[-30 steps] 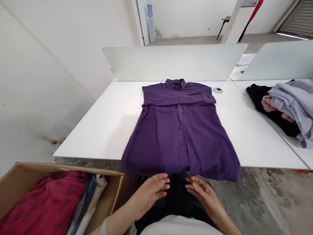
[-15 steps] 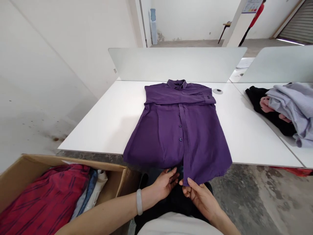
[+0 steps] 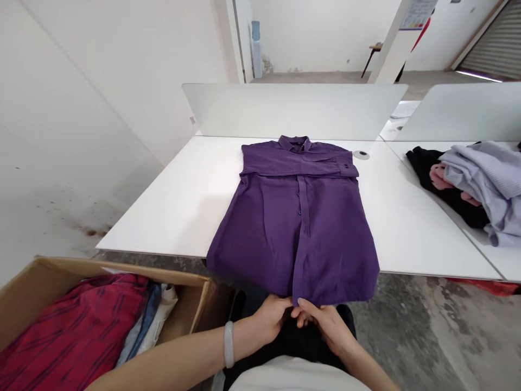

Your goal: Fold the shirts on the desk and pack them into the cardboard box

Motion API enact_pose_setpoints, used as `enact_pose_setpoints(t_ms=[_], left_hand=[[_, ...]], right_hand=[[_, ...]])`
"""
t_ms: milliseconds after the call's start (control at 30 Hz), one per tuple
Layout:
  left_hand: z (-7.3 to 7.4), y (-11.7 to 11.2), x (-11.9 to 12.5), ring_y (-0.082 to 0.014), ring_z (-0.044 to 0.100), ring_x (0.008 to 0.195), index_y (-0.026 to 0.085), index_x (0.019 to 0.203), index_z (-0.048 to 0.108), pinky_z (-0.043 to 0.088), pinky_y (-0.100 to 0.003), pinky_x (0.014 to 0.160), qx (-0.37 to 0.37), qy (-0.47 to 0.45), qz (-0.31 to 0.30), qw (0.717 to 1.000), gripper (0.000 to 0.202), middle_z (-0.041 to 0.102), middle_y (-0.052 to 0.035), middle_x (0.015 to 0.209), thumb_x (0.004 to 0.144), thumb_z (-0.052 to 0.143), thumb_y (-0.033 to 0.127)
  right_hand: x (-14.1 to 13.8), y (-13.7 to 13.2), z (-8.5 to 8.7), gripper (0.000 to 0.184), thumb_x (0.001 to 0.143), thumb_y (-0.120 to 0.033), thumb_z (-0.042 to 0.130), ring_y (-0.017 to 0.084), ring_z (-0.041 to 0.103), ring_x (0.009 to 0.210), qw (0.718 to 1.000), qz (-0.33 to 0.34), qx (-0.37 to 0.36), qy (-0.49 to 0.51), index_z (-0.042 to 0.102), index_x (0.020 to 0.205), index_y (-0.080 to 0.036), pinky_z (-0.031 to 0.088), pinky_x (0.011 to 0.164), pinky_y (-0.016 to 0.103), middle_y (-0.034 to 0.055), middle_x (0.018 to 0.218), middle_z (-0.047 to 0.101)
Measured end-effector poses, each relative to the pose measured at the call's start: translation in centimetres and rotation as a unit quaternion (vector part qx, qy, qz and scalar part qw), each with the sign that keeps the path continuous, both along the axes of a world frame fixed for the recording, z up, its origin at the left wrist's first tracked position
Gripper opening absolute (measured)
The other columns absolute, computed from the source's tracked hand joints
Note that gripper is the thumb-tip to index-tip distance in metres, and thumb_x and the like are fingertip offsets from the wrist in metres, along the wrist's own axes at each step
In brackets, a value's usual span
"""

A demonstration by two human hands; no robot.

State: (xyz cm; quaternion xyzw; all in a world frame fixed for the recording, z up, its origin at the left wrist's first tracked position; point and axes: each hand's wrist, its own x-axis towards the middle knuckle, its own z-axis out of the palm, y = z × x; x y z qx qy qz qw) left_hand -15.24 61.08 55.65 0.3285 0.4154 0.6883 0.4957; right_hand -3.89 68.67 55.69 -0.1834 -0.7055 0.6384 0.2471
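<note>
A purple button-up shirt [image 3: 293,222] lies front up on the white table [image 3: 183,201], collar at the far side, sleeves folded across the chest, its hem hanging over the near edge. My left hand [image 3: 271,320] and my right hand [image 3: 323,323] meet under the middle of the hem, fingers pinched on the two lower front edges and holding them together. A pale bangle sits on my left wrist.
A cardboard box [image 3: 195,304] at the lower left holds a red patterned garment [image 3: 69,336] and other clothes. A heap of black, pink and lavender clothes [image 3: 476,184] lies on the adjoining table at the right. Grey divider panels [image 3: 293,108] stand behind the tables.
My hands rose from open in front of my lap to the shirt's hem and closed on it. The right front panel was drawn left, closing the gap at the bottom.
</note>
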Motion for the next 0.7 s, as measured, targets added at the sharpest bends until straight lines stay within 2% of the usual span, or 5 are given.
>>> enact_pose_setpoints(t_ms=[200,333,433,567,700], left_hand=[[-0.2,-0.6,-0.1,-0.0189,0.059,0.071,0.016,0.055,0.066,0.043,-0.031,0.079,0.005,0.021,0.023,0.999,0.005,0.066,-0.0045,0.063,0.056,0.062,0.013],[-1.0,-0.2,-0.5,-0.0184,0.058,0.074,0.016,0.057,0.065,0.042,-0.030,0.078,-0.051,-0.035,0.060,0.996,0.009,0.066,-0.0025,0.065,0.053,0.065,0.008],[-1.3,0.1,-0.8,-0.0180,0.059,0.081,0.017,0.063,0.063,0.043,-0.030,0.078,-0.070,-0.104,0.092,0.988,0.013,0.066,-0.0014,0.071,0.057,0.074,0.011],[-0.7,-0.3,-1.1,-0.0174,0.060,0.087,0.016,0.075,0.064,0.045,-0.028,0.076,-0.079,-0.181,0.106,0.975,0.023,0.067,-0.0035,0.085,0.063,0.082,0.023],[0.6,-1.7,-2.5,-0.0149,0.061,0.082,0.017,0.082,0.063,0.046,-0.025,0.069,-0.079,-0.227,0.149,0.959,0.015,0.066,-0.0050,0.090,0.075,0.076,0.018]], right_hand=[[0.6,2.3,-1.5,0.044,0.062,-0.058,0.077,0.013,0.051,0.055,0.993,-0.106,0.048,-0.006,0.063,0.057,-0.016,0.039,0.058,0.027,0.0015,0.055,0.060],[1.3,4.4,-2.9,0.041,0.053,-0.044,0.087,0.020,0.063,0.080,0.988,-0.108,-0.080,0.074,0.069,0.078,-0.018,0.049,0.070,0.030,0.0045,0.083,0.070],[1.9,5.9,-3.2,0.037,0.055,-0.040,0.088,0.022,0.062,0.101,0.950,-0.075,-0.207,0.223,0.068,0.082,-0.024,0.050,0.089,0.040,0.0026,0.103,0.070],[2.7,7.4,-2.8,0.026,0.059,-0.037,0.086,0.017,0.064,0.092,0.899,-0.099,-0.280,0.322,0.066,0.073,-0.026,0.050,0.093,0.041,-0.0022,0.089,0.071],[4.0,7.8,-2.3,0.022,0.059,-0.025,0.085,0.015,0.065,0.080,0.882,-0.160,-0.254,0.362,0.065,0.066,-0.025,0.053,0.086,0.035,-0.0036,0.076,0.069]])
